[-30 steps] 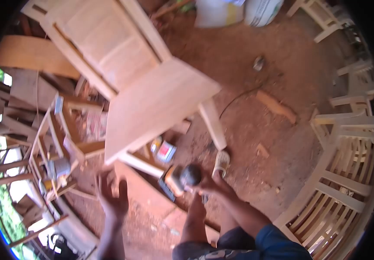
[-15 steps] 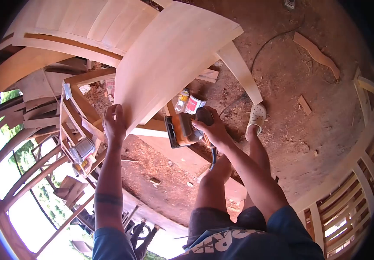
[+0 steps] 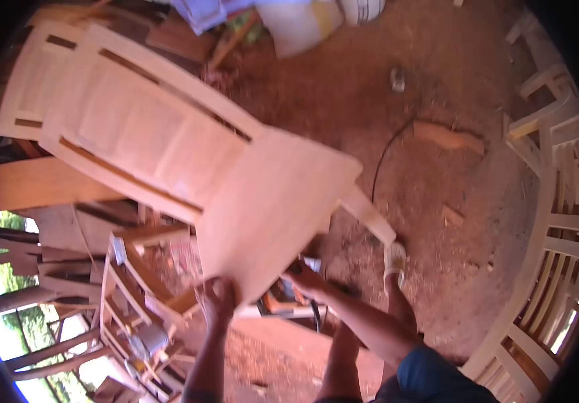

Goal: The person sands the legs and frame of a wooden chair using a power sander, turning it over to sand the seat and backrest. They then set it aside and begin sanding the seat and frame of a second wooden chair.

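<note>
An unpainted wooden chair (image 3: 269, 201) lies tipped before me, its flat seat toward me and its slatted back stretching to the upper left. My left hand (image 3: 215, 300) is closed around the near left corner of the seat. At the seat's near right edge, my right hand (image 3: 305, 277) grips the rim, with some fingers hidden by the wood. Just below that hand, an orange and black power sander (image 3: 279, 299) rests on a wooden piece, partly covered by the seat and the arm.
A chair leg (image 3: 370, 216) reaches toward my sandalled foot (image 3: 394, 260). A cable (image 3: 379, 164) runs over the dirt floor near a curved wooden offcut (image 3: 447, 136). A wooden frame holding a can (image 3: 148, 340) stands at left. Slatted furniture (image 3: 551, 282) lines the right. Sacks (image 3: 299, 27) lie at the back.
My right hand has let go of the sander, now lower down, and moved onto the seat edge. My left hand stays at the seat corner. The view has shifted, showing more of the chair back.
</note>
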`<state>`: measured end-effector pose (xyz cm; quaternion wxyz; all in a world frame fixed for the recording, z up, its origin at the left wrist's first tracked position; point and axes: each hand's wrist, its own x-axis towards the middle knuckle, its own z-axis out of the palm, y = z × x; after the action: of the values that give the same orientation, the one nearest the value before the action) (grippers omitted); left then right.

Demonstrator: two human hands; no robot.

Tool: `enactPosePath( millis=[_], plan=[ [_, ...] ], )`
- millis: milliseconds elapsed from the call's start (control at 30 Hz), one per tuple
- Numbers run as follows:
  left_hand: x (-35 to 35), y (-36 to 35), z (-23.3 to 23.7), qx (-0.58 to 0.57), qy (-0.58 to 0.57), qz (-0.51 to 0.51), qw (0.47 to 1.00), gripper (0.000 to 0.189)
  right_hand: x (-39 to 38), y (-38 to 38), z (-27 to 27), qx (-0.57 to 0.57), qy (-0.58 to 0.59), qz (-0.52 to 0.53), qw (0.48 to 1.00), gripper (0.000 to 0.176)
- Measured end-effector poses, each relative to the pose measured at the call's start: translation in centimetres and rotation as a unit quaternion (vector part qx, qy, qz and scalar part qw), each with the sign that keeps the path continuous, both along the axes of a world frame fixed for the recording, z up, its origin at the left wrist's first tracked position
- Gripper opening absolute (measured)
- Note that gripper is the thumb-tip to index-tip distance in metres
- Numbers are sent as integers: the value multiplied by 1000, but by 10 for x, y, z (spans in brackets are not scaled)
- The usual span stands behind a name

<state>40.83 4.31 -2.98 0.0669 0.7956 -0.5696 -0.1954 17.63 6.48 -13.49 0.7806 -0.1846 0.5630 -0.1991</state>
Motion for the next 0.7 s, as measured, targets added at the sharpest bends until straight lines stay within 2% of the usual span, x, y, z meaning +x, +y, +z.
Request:
enactPosePath(
  millis=[67, 133, 167, 267, 333, 367, 400, 467, 500, 533, 600, 633, 700],
  plan=[
    [4, 5, 6, -1, 31, -99, 995, 51, 0, 1, 0, -8, 20, 9, 1000, 79],
    [9, 10, 19, 21, 48, -215, 975, 69, 11, 14, -30, -12, 26, -1, 1000, 74],
    [12, 11, 24, 25, 51, -277, 959, 78, 13, 17, -36, -20, 23, 5, 1000, 79],
    [12, 15, 24, -17, 23, -338, 941, 94, 4, 6, -27, -44, 3, 32, 999, 94],
    [11, 13, 16, -33, 7, -370, 928, 96, -4, 0, -2, -12, -9, 40, 999, 97],
    [15, 15, 11, -40, -2, -387, 921, 98, 0, 2, -11, -28, 6, 50, 998, 97],
    [25, 17, 1, -65, -46, -431, 899, 97, 1, 5, -16, -60, 7, 56, 997, 97],
    [27, 18, 3, -87, -73, -457, 882, 78, 21, 22, -61, -129, 20, 49, 990, 96],
    [20, 17, 6, -86, -58, -434, 895, 66, 17, 19, -57, -71, -48, 40, 996, 80],
    [14, 16, 8, -85, -42, -410, 907, 55, 13, 18, -54, -94, -59, 47, 993, 80],
    [24, 13, 0, -115, -73, -477, 868, 50, 14, 22, -55, -131, -95, 32, 986, 82],
    [32, 15, -5, -128, -89, -509, 847, 47, 10, 24, -56, -107, -86, 53, 989, 83],
    [28, 13, -1, -151, -87, -519, 836, 46, -22, 7, 13, -60, -69, 95, 991, 85]
  ],
)
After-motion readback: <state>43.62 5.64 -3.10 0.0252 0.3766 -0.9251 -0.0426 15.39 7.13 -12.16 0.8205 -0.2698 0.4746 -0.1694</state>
